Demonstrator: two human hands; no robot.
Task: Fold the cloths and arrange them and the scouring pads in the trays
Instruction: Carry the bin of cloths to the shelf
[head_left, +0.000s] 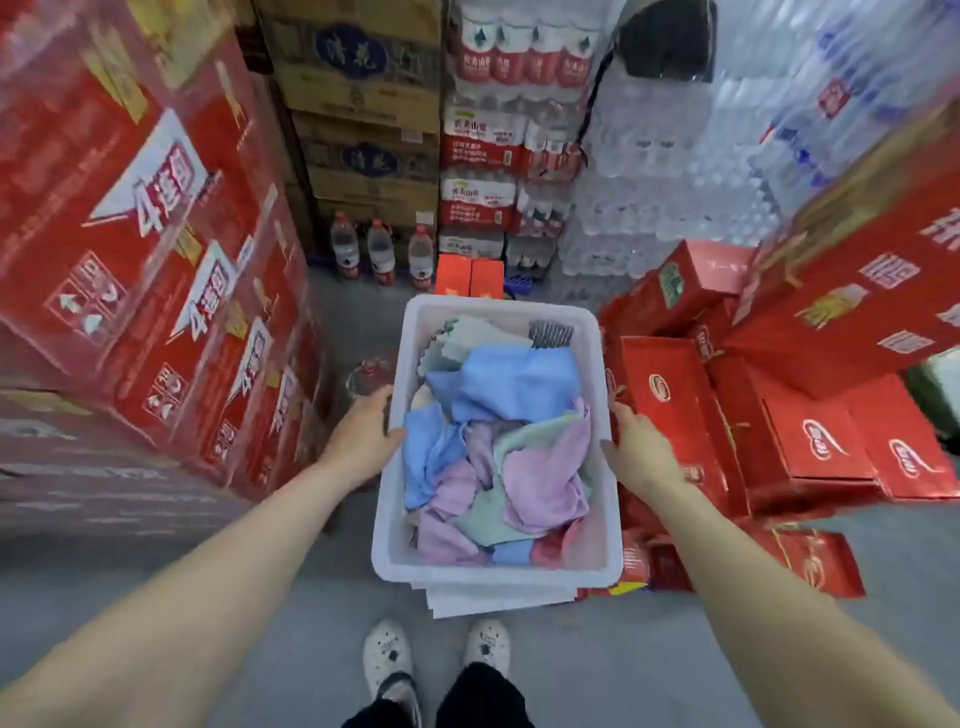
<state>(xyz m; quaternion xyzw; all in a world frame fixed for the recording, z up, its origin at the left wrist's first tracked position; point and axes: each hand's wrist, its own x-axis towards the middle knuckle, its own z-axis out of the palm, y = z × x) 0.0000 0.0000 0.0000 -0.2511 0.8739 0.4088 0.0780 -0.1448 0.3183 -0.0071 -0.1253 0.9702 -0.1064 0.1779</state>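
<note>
Head view: the left hand (363, 436) and right hand (641, 449) clasp opposite side rims of the white tray (498, 569), thumbs hooked over its edge. Crumpled, unfolded cloths (498, 441) fill it, and a grey scouring pad (550, 333) sits in its far right corner. An uneven lift could tilt the tray and spill the loose cloths.

Pastel cloths (498, 441); pad (550, 333) seemingly grey-striped

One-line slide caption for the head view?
Left hand and right hand grip a white plastic tray of crumpled pastel cloths.
</note>
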